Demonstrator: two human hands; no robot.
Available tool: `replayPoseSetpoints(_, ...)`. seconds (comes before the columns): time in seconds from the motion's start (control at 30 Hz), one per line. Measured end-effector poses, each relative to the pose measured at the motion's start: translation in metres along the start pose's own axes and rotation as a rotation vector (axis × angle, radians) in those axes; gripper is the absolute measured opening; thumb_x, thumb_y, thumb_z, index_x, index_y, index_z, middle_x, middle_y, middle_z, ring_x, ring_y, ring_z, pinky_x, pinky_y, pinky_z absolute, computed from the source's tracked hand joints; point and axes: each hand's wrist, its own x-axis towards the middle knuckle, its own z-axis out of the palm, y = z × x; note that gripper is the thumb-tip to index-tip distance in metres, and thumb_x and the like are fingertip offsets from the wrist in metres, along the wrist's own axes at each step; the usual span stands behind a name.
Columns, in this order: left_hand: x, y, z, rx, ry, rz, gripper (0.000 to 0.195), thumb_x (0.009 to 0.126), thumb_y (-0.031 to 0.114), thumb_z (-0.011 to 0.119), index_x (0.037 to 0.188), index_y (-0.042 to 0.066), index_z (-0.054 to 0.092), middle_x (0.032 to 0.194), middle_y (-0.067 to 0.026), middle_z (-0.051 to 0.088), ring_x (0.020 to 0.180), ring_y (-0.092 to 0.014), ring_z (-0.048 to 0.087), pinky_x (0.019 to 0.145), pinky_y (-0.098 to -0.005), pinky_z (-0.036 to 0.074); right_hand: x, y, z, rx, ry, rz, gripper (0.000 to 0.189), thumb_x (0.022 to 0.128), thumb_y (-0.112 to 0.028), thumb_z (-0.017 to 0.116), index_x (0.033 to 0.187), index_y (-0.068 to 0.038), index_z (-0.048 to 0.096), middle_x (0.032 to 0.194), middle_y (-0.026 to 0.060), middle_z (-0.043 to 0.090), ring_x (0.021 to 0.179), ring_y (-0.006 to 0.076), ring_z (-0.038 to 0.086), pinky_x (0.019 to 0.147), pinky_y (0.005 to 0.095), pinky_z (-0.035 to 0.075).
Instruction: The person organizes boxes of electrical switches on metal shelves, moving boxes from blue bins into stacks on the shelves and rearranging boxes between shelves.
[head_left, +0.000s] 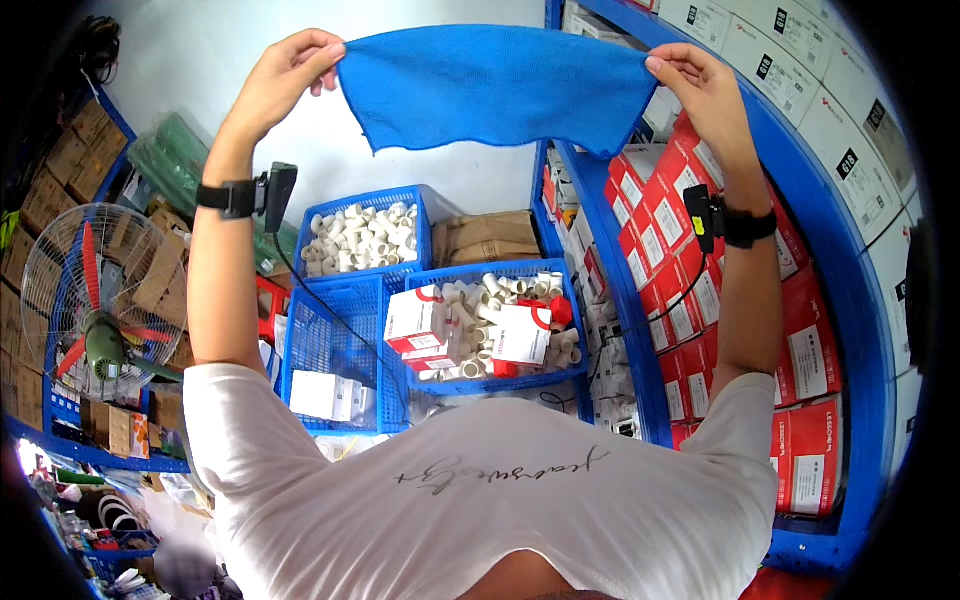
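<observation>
A blue cloth (495, 90) is stretched out in the air at arm's length, in front of a white wall. My left hand (296, 67) pinches its upper left corner between thumb and fingers. At the opposite corner, my right hand (694, 75) has the same kind of pinch grip. The cloth's lower edge hangs free and wavy. Both arms are raised, and each wrist bears a black strap with a small device, the left one (280, 196) and the right one (700, 217), trailing a thin cable.
Below stand blue plastic crates: one of white pipe fittings (360, 240), one holding fittings and cartons (495, 390), another with white boxes (334, 300). Blue shelving (622, 300) with red-and-white cartons (675, 225) rises at right. A pedestal fan (101, 330) stands at left beside cardboard boxes (26, 315).
</observation>
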Motion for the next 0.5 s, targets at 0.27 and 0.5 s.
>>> replayPoseSetpoints(0.27, -0.014, 0.007, 0.006, -0.235, 0.079, 0.007, 0.025, 0.085, 0.019, 0.058, 0.101, 0.000, 0.058, 0.073, -0.0002, 0.057, 0.065, -0.005, 0.051, 0.057, -0.0174, 0.040, -0.003, -0.015, 0.002, 0.056, 0.022, 0.130, 0.021, 0.081, -0.016, 0.063, 0.094, -0.001, 0.061, 0.082, 0.0011, 0.060, 0.074, 0.0067, 0.054, 0.067, 0.0200, 0.042)
replayPoseSetpoints(0.5, -0.014, -0.012, 0.014, -0.069, -0.118, -0.118, 0.023, 0.084, 0.019, 0.058, 0.097, -0.001, 0.059, 0.069, 0.0001, 0.056, 0.058, -0.006, 0.049, 0.053, -0.0197, 0.041, 0.017, 0.017, 0.011, 0.082, -0.119, 0.240, 0.024, 0.081, -0.020, 0.062, 0.095, 0.000, 0.060, 0.080, 0.0011, 0.060, 0.072, 0.0057, 0.051, 0.065, 0.0188, 0.040)
